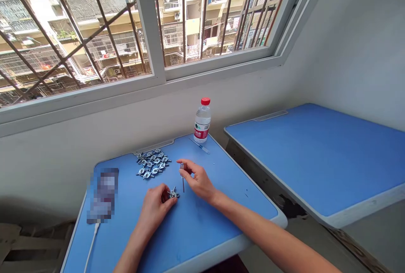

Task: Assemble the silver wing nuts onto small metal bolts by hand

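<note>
My left hand [157, 200] rests low over the blue table [202, 231], its fingers closed round a small silver metal clamp [173, 194]. To the right of it, my right hand [196, 179] grips the handle of a small screwdriver [182, 174]. The screwdriver stands nearly upright, shaft down, a little to the right of the clamp and apart from it. Behind my hands lies a pile of several similar metal clamps [153, 162].
A water bottle [202, 123] with a red cap stands at the back edge, a second screwdriver [200, 146] lying before it. At the left lies a blurred flat object [104, 195] with a white cable [91, 245]. Another blue table [322, 155] stands at the right.
</note>
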A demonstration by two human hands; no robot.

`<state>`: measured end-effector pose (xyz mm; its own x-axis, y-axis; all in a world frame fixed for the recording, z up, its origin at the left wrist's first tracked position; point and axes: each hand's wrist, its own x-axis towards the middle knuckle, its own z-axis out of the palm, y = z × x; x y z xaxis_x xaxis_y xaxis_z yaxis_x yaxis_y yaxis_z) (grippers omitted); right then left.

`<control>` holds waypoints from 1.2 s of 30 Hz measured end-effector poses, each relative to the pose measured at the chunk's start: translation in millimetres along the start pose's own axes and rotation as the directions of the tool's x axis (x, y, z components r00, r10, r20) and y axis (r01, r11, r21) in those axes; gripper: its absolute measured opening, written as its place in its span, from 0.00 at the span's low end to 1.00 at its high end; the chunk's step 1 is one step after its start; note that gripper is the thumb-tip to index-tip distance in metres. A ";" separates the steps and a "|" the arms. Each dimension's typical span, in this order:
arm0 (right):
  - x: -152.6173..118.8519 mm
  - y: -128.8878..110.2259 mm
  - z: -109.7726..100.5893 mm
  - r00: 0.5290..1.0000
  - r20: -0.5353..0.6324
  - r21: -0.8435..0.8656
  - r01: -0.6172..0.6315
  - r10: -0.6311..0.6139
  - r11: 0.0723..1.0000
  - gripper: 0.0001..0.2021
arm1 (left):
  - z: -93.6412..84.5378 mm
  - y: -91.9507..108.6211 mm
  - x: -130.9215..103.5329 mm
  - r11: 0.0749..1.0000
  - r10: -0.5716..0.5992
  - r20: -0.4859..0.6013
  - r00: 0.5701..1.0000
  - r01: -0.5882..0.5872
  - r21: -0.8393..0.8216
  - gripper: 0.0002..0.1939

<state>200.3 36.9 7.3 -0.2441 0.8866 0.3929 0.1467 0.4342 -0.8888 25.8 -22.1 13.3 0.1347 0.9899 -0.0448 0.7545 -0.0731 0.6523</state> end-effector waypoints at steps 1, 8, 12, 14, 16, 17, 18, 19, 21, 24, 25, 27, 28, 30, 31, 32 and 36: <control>1.6 2.1 -0.4 1.000 0.005 -0.022 -0.026 0.026 0.999 0.14 | -0.5 0.7 -0.6 0.999 0.005 -0.008 1.000 -0.005 0.041 0.08; 8.8 12.4 -0.3 0.975 0.151 -0.488 -0.069 0.161 0.870 0.12 | 0.7 2.0 -4.9 0.954 0.082 -0.041 0.996 -0.067 0.294 0.12; 11.9 13.7 6.6 0.963 0.211 -0.558 -0.023 0.168 0.829 0.08 | 2.1 2.0 -5.1 0.923 0.098 -0.033 0.995 -0.079 0.376 0.14; 14.3 12.2 9.1 0.957 0.227 -0.583 -0.012 0.178 0.812 0.08 | 2.7 2.0 -4.9 0.914 0.096 -0.031 0.995 -0.076 0.399 0.16; 17.7 9.2 5.8 0.952 0.237 -0.606 -0.010 0.193 0.795 0.08 | 3.1 1.5 -4.5 0.909 0.094 -0.029 0.995 -0.074 0.410 0.17; 19.7 7.4 0.7 0.949 0.238 -0.619 -0.013 0.204 0.785 0.07 | 3.2 1.2 -4.2 0.909 0.093 -0.031 0.995 -0.072 0.411 0.17; 21.8 5.8 -7.3 0.947 0.238 -0.633 -0.018 0.217 0.774 0.05 | 3.2 0.8 -4.0 0.911 0.093 -0.037 0.995 -0.070 0.406 0.17; 24.0 4.5 -18.1 0.943 0.233 -0.650 -0.030 0.237 0.759 0.03 | 3.2 0.4 -3.9 0.915 0.094 -0.044 0.995 -0.069 0.398 0.17; 27.9 3.6 -46.9 0.936 0.195 -0.691 -0.081 0.293 0.718 0.04 | 2.9 -0.2 -4.0 0.926 0.094 -0.058 0.994 -0.066 0.371 0.18; 31.3 7.4 -95.1 0.916 0.086 -0.752 -0.199 0.393 0.629 0.06 | 2.2 -0.1 -5.1 0.944 0.095 -0.068 0.993 -0.068 0.324 0.19; 31.6 9.7 -108.2 0.906 0.046 -0.767 -0.238 0.422 0.596 0.06 | 2.1 0.0 -5.6 0.947 0.096 -0.073 0.993 -0.068 0.313 0.20; 31.2 15.2 -125.7 0.885 0.018 -0.779 -0.279 0.465 0.561 0.06 | 1.9 0.3 -6.3 0.951 0.104 -0.086 0.991 -0.074 0.300 0.20; 30.8 17.9 -129.7 0.878 0.021 -0.779 -0.286 0.479 0.559 0.06 | 1.9 0.3 -6.4 0.952 0.113 -0.095 0.989 -0.080 0.295 0.20; 30.1 23.1 -130.4 0.868 0.048 -0.771 -0.282 0.494 0.570 0.04 | 1.8 -0.1 -6.3 0.953 0.134 -0.116 0.984 -0.096 0.287 0.20; 29.9 25.3 -128.3 0.865 0.063 -0.767 -0.277 0.498 0.579 0.04 | 1.8 -0.5 -6.0 0.954 0.146 -0.128 0.981 -0.105 0.282 0.20; 29.9 27.3 -125.4 0.863 0.076 -0.763 -0.272 0.499 0.586 0.03 | 1.9 -1.0 -5.8 0.954 0.156 -0.139 0.978 -0.113 0.277 0.20; 30.0 33.0 -115.6 0.860 0.115 -0.754 -0.249 0.497 0.607 0.06 | 2.6 -3.4 -5.3 0.954 0.184 -0.161 0.970 -0.137 0.265 0.20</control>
<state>308.6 96.2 17.0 -0.2479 0.9600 -0.1306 0.8730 0.1629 -0.4598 24.2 -27.4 9.4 0.1661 0.9659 0.1986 0.8720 -0.2379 0.4278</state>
